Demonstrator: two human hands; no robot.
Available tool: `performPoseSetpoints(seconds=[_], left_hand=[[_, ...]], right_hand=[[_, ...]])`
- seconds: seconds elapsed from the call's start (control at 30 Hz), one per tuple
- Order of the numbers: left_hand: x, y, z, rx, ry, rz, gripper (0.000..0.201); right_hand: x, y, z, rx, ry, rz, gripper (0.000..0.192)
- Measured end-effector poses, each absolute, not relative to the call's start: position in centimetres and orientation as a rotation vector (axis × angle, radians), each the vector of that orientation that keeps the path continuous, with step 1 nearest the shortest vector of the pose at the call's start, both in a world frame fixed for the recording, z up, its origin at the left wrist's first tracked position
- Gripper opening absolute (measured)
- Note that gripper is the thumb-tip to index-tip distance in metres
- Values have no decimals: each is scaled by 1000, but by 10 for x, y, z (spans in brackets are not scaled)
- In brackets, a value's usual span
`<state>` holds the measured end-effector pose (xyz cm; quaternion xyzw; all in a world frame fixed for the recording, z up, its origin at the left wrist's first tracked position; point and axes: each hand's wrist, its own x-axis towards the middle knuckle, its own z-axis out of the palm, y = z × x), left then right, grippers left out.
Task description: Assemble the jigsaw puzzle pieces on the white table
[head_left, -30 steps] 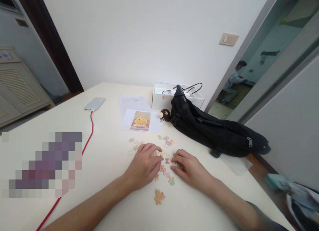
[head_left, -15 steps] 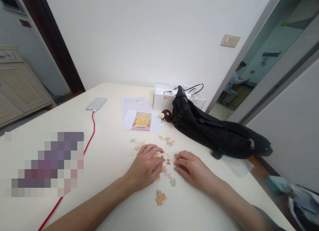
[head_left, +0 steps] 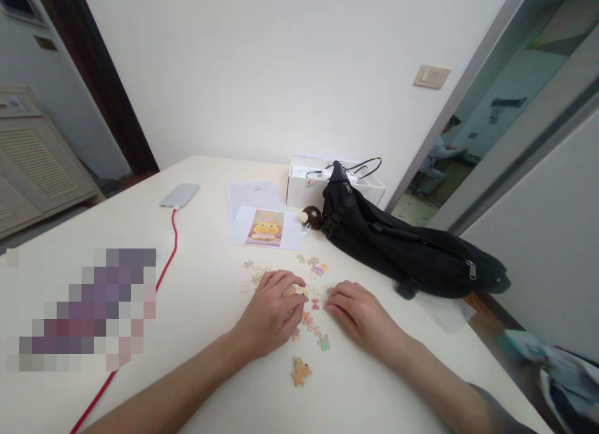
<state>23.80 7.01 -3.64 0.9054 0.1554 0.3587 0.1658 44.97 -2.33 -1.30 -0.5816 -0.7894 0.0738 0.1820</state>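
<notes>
Both grips lie loosely curled, holding nothing, on puzzle pieces scattered across the cream table.

Small pastel jigsaw pieces, scattered flat on the cream table in a loose cluster. Some lying under and between the fingertips of the left hand and right hand, both palm-down. A few loose ones just beyond the hands. One larger orange joined chunk apart, nearer the body.

Smooth matt table, black cloth bag — glossy paper picture
</notes>
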Motion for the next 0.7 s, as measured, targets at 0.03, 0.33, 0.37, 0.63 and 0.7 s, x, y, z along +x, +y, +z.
performPoseSetpoints(seconds=[0.03,0.33,0.37,0.63,0.7], left_hand=[[238,70,-37,2568,452,1029,19],[238,75,-43,2546,510,1048,18],[238,75,-43,2548,507,1045,18],[238,73,-41,2528,506,1053,18],[238,73,-41,2524,512,1055,18]], right_hand=[[449,-23,-13,-1618,-2184,233,27],[454,-24,-4,-1583,-2105,425,20],[455,-24,-2,-1569,-2142,464,19],[452,-24,-5,-1547,-2258,452,28],[452,-24,-7,-1569,-2220,429,21]])
